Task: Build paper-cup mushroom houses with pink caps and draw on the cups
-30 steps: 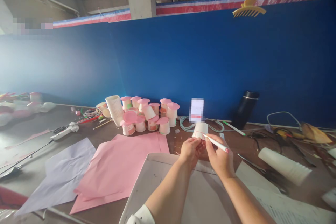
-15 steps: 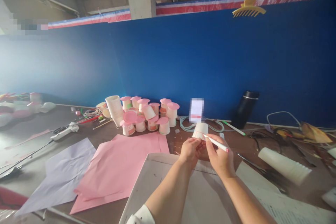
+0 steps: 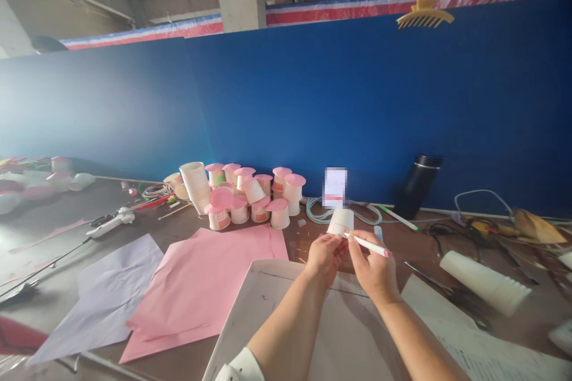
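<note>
A white paper cup [image 3: 342,218] is upside down in the fingers of my left hand [image 3: 325,256], which grip it near its rim. Thin pink-red lines show on the cup's side. My right hand [image 3: 378,274] is closed around a white marker pen [image 3: 369,244] with a pink end; its tip touches the cup's wall near the lower edge. Beneath both forearms lies a white board or box lid [image 3: 254,309] with dark marks. Several decorated cups with pink paper tops [image 3: 279,213] stand beyond, to the left.
A stack of white cups [image 3: 193,187] rises behind pink paper sheets [image 3: 201,286] and a lilac sheet [image 3: 116,292]. Rightward are a green-tipped marker [image 3: 399,218], a black flask [image 3: 416,187], scissors [image 3: 447,292] and a lying cup stack [image 3: 485,283]. A blue partition [image 3: 313,101] closes the back.
The pen tip has moved slightly down and left on the cup, and more of the pink-red line now shows. Both hands otherwise keep their place and hold.
</note>
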Demonstrator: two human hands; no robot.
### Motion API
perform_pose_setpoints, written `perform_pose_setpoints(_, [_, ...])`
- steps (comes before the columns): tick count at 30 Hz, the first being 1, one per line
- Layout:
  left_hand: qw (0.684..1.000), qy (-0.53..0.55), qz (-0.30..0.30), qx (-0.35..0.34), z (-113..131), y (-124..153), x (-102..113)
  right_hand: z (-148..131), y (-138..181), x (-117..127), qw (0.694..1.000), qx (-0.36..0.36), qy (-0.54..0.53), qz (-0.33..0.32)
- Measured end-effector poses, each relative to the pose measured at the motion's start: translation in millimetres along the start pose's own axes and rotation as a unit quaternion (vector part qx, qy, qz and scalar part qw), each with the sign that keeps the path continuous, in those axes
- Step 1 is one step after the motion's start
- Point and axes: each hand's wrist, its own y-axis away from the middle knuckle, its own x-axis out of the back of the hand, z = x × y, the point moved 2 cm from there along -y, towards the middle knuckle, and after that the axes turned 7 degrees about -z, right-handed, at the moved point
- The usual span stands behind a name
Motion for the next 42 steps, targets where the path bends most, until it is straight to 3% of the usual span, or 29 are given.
perform_pose_setpoints(7, [1.0, -0.011, -0.018, -0.005, -0.3, 0.0, 0.6, -3.0, -0.4, 1.0, 0.999, -0.033, 0.007, -0.016])
perform_pose_setpoints(23, [0.999, -0.019, -0.029, -0.004, 0.2, 0.0, -0.3, -3.2, 0.1, 0.3, 0.999, -0.033, 0.024, -0.006])
perform_pose_setpoints(42, [0.999, -0.02, -0.026, -0.009, -1.4, -0.1, -0.7, 0.8, -0.6, 0.4, 0.998, 0.018, 0.048, 0.022])
